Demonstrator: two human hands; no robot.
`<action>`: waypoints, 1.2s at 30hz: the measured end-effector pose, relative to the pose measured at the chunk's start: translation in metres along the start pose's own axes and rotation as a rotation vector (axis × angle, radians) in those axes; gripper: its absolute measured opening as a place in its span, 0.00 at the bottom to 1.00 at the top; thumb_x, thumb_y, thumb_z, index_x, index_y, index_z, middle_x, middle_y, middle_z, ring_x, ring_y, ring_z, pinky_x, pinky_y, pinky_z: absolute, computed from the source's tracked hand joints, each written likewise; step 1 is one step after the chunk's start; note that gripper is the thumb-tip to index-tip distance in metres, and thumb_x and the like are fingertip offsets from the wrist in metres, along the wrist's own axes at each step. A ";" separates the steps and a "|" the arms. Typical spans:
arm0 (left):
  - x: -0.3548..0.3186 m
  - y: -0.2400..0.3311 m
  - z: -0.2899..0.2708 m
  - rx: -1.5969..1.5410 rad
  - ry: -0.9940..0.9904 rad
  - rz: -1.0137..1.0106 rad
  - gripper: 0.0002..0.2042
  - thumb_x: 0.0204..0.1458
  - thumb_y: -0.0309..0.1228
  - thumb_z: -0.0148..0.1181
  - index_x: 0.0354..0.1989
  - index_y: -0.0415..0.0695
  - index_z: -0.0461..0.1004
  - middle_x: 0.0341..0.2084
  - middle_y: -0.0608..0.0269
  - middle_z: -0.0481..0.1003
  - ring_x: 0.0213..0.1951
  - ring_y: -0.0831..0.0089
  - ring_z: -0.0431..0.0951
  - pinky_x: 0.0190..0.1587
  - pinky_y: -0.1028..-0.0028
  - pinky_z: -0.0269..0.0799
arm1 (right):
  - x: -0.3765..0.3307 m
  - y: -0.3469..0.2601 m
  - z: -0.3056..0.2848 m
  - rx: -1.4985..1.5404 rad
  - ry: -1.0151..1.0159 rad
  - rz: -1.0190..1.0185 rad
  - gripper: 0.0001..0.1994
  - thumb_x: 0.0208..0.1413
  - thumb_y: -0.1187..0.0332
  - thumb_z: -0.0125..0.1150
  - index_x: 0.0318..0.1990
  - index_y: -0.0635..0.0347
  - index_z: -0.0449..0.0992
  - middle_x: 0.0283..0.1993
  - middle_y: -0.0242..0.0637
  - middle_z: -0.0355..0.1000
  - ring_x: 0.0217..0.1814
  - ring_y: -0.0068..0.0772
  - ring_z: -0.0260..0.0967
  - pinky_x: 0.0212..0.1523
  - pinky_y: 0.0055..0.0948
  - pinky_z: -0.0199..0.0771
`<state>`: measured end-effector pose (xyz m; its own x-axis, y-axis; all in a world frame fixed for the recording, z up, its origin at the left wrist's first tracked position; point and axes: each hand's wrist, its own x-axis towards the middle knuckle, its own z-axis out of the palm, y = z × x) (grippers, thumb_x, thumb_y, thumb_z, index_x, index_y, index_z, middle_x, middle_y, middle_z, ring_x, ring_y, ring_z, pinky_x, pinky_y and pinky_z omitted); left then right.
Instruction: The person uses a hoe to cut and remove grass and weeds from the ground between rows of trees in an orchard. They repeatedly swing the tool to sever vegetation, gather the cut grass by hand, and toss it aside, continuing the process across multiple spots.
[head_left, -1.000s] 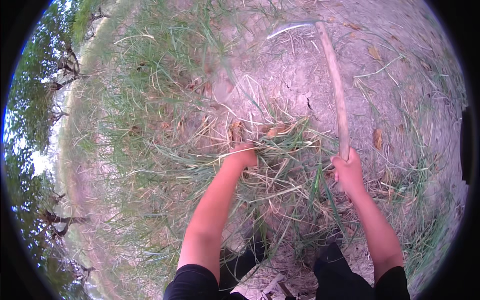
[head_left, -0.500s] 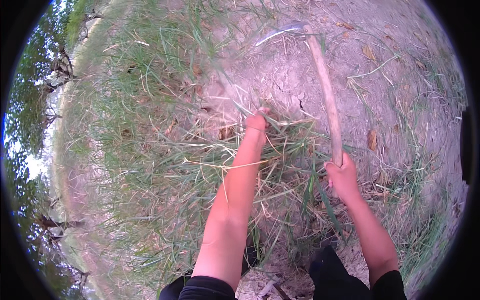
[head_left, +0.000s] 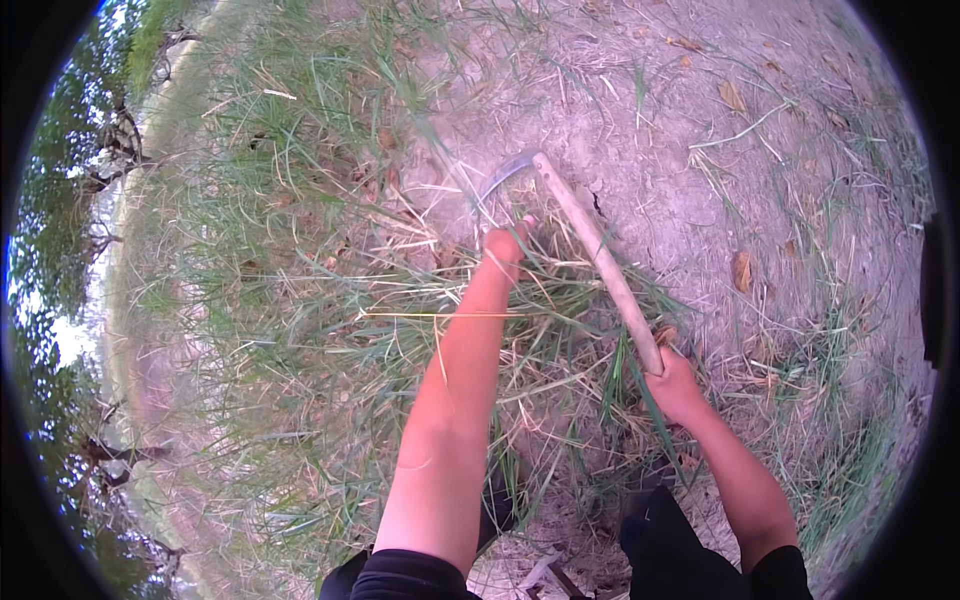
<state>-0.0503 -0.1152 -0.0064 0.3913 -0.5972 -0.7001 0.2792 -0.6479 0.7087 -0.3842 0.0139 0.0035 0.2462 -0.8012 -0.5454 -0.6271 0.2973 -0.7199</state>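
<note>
— Right hand (head_left: pixel 676 385)? Gripping the sickle (head_left: pixel 590 250) by the wooden handle's end, blade lying beside the grass tuft (head_left: pixel 560 290).

— Left hand (head_left: pixel 503 243)? Closing around that tuft.

One view only, from a head-worn fisheye camera. It looks steeply down from standing or stooping height onto the ground (head_left: pixel 760 150), which fills the round picture; a black rim closes it all about. The forearms enter from 6 o'clock and run up toward the centre, so the camera faces forward and down along them. The left hand (head_left: pixel 503 243) lies just above centre, the right hand (head_left: pixel 676 385) toward 4 o'clock, both fairly near the lens. The sickle (head_left: pixel 590 250) runs from centre toward 1 o'clock. At 9 o'clock the bent edge takes in trees (head_left: pixel 60 250) and sky, showing how wide the lens sees.
</note>
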 end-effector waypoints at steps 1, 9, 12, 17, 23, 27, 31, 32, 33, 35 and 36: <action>0.005 -0.004 0.004 0.002 0.029 -0.043 0.20 0.50 0.41 0.65 0.41 0.35 0.74 0.29 0.55 0.72 0.31 0.63 0.70 0.36 0.59 0.69 | -0.002 -0.025 -0.003 0.088 -0.044 0.052 0.08 0.51 0.71 0.59 0.37 0.63 0.69 0.24 0.39 0.69 0.22 0.32 0.70 0.24 0.33 0.69; 0.037 -0.003 0.009 -0.202 -0.003 0.057 0.11 0.59 0.41 0.53 0.36 0.46 0.74 0.31 0.59 0.70 0.31 0.66 0.66 0.36 0.61 0.66 | 0.026 -0.078 -0.020 0.374 -0.048 0.054 0.10 0.53 0.71 0.59 0.39 0.63 0.66 0.23 0.31 0.66 0.16 0.21 0.63 0.16 0.26 0.63; 0.040 -0.006 -0.009 -0.259 0.058 0.186 0.08 0.60 0.32 0.51 0.30 0.46 0.73 0.22 0.66 0.69 0.27 0.74 0.66 0.31 0.71 0.62 | 0.039 -0.078 -0.012 0.445 -0.044 0.033 0.10 0.53 0.71 0.58 0.40 0.63 0.65 0.24 0.32 0.65 0.16 0.21 0.62 0.15 0.26 0.62; 0.021 0.016 -0.076 0.133 -0.015 0.278 0.10 0.58 0.31 0.49 0.30 0.42 0.75 0.22 0.64 0.72 0.26 0.72 0.69 0.30 0.70 0.67 | -0.015 0.004 -0.047 -0.243 -0.059 -0.130 0.14 0.49 0.70 0.63 0.41 0.67 0.69 0.29 0.40 0.70 0.29 0.31 0.70 0.31 0.33 0.71; 0.016 -0.048 -0.162 1.298 0.313 0.267 0.13 0.47 0.31 0.58 0.39 0.38 0.78 0.35 0.45 0.78 0.36 0.49 0.79 0.42 0.58 0.75 | -0.114 0.070 -0.057 -0.056 -0.123 0.196 0.13 0.46 0.71 0.64 0.38 0.66 0.69 0.27 0.39 0.69 0.28 0.27 0.66 0.31 0.32 0.69; -0.028 -0.042 -0.110 1.417 0.606 0.630 0.21 0.44 0.36 0.66 0.44 0.37 0.70 0.48 0.40 0.66 0.47 0.41 0.71 0.49 0.54 0.70 | -0.120 0.070 -0.064 0.006 -0.067 0.216 0.12 0.46 0.72 0.63 0.36 0.66 0.68 0.25 0.36 0.67 0.29 0.24 0.64 0.30 0.32 0.68; 0.002 -0.041 -0.107 1.049 0.452 0.631 0.26 0.45 0.37 0.66 0.47 0.33 0.67 0.49 0.37 0.66 0.52 0.43 0.68 0.54 0.55 0.67 | -0.099 0.036 -0.068 0.018 -0.067 0.149 0.10 0.46 0.73 0.62 0.35 0.65 0.68 0.27 0.33 0.66 0.28 0.22 0.62 0.29 0.30 0.67; 0.011 -0.052 -0.110 1.022 0.474 0.751 0.29 0.45 0.39 0.66 0.49 0.31 0.64 0.50 0.36 0.66 0.52 0.43 0.69 0.54 0.56 0.67 | -0.092 0.029 -0.063 0.027 -0.039 0.089 0.10 0.47 0.73 0.61 0.35 0.65 0.68 0.27 0.33 0.66 0.28 0.21 0.62 0.29 0.29 0.67; 0.014 -0.058 -0.101 1.139 0.496 0.800 0.27 0.46 0.39 0.64 0.49 0.32 0.66 0.52 0.36 0.65 0.51 0.44 0.70 0.54 0.56 0.68 | -0.087 0.025 -0.061 0.031 0.008 0.040 0.09 0.47 0.74 0.61 0.35 0.64 0.69 0.28 0.33 0.66 0.28 0.21 0.61 0.28 0.29 0.66; 0.020 -0.064 -0.089 1.353 0.395 0.803 0.24 0.49 0.40 0.60 0.49 0.34 0.68 0.54 0.38 0.65 0.51 0.46 0.72 0.53 0.57 0.70 | -0.069 0.019 -0.054 0.084 0.043 0.091 0.09 0.48 0.74 0.60 0.35 0.64 0.68 0.28 0.32 0.66 0.27 0.20 0.60 0.27 0.27 0.65; 0.027 -0.069 -0.101 1.455 0.287 0.739 0.23 0.50 0.40 0.58 0.49 0.35 0.69 0.54 0.39 0.67 0.50 0.47 0.73 0.52 0.58 0.71 | -0.058 0.011 -0.047 0.119 0.038 0.105 0.08 0.49 0.74 0.60 0.36 0.64 0.68 0.28 0.32 0.65 0.27 0.19 0.60 0.26 0.26 0.65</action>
<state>0.0294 -0.0388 -0.0659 0.2424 -0.9633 -0.1156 -0.9650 -0.2517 0.0738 -0.4399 0.0391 0.0469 0.1542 -0.7809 -0.6054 -0.5557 0.4381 -0.7066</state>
